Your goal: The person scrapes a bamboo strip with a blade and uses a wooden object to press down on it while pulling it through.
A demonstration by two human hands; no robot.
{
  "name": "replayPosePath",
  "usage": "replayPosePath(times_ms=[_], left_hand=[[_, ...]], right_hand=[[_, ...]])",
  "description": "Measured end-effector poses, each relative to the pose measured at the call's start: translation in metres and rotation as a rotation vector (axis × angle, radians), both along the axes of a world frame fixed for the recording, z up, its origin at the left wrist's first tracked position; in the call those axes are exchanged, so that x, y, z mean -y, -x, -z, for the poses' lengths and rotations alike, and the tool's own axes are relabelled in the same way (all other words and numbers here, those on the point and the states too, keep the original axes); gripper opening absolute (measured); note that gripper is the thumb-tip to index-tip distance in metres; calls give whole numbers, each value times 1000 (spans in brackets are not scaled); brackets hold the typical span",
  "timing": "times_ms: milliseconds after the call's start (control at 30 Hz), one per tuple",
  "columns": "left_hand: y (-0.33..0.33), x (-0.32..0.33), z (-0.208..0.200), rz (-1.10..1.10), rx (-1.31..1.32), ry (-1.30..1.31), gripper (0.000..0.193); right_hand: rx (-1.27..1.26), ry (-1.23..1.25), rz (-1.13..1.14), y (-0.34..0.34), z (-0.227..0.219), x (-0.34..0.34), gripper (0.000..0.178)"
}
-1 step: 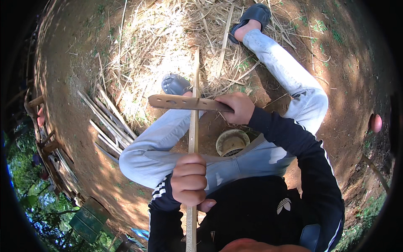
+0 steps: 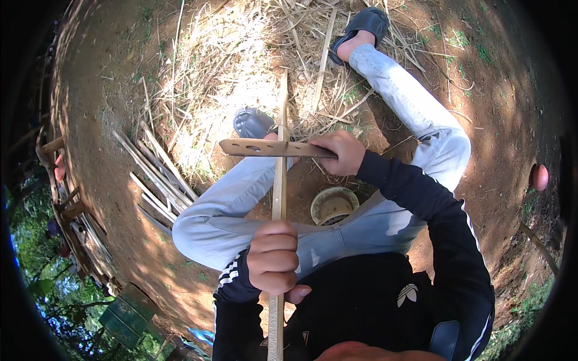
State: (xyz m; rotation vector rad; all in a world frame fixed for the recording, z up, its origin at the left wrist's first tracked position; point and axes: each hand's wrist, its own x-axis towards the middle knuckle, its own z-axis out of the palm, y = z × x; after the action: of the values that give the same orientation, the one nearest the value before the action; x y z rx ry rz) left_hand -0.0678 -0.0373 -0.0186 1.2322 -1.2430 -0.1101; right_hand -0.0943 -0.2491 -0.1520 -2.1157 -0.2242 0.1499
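Note:
My left hand (image 2: 274, 257) is closed in a fist around a long, pale strip of wood or bamboo (image 2: 279, 198). The strip runs from beside my body at the lower edge, away from me, to a narrow far end over the straw. My right hand (image 2: 341, 153) grips one end of a flat brown blade with a row of holes (image 2: 247, 147). That blade lies crosswise over the strip, beyond my left fist, and reaches out to its left. Its held end is hidden in my fingers.
Loose straw and shavings (image 2: 211, 66) cover the ground ahead. Several pale sticks (image 2: 156, 171) lie left of my bent left leg. A round, light-coloured container (image 2: 333, 204) stands between my legs. A reddish rounded object (image 2: 540, 177) is at far right.
The blade's free end has shifted slightly right, and its face is turned a little differently. The strip has moved a touch to the right with my left hand. Both grips stay the same.

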Motion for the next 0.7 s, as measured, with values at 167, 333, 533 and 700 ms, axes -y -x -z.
replayPosePath(times_ms=[167,333,533,700], left_hand=[[3,-6,5,6,-28,5,35],[7,4,7,-99,-19,79,36],[10,3,5,-155,-34,87,36],[8,7,6,-207,-29,133,38]], right_hand=[[48,-114,-105,15,-33,-4,50],[-85,107,-28,-15,-1,12,57],[215,-128,-84,7,-6,1,43],[-80,151,-37,-15,7,13,59]])
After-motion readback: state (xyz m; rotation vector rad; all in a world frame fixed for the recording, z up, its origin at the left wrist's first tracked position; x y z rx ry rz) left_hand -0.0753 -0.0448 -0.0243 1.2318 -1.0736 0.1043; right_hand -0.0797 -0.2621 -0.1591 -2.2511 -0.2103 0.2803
